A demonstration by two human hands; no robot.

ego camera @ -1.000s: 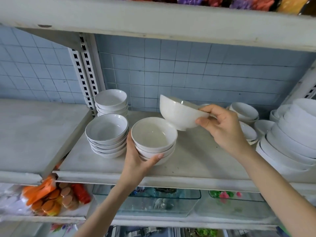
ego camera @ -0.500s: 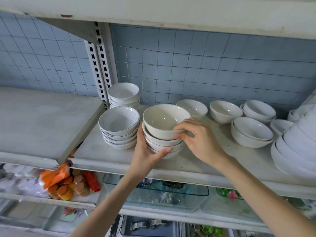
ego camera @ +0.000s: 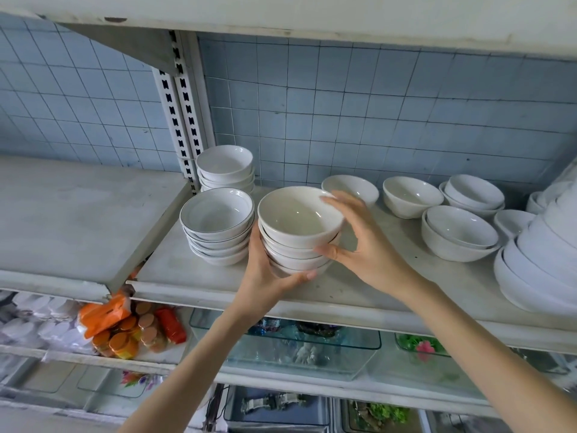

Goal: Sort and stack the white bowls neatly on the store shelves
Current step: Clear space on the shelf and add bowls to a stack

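Head view, step: I am putting a white bowl on a pile. I think it is down now and only needs to sit straight.
Bowl: the top bowl sits mouth up on the stack of bowls, near the front of the shelf. It looks a tiny bit tipped.
Left: my left hand curls round the bottom of the stack and holds it steady.
Right: my right hand is spread out and loose. The fingertips touch the far rim of the top bowl, and my thumb touches the side lower down. It grips nothing.
Next door: the dark-rimmed stack stands just beside mine, on the left.
Waiting: a single bowl and a second single bowl sit at the back, to the right.
Next move: I think my right hand should lift away softly, then reach for the nearest single bowl. My left hand should steady the stack so it does not wobble.
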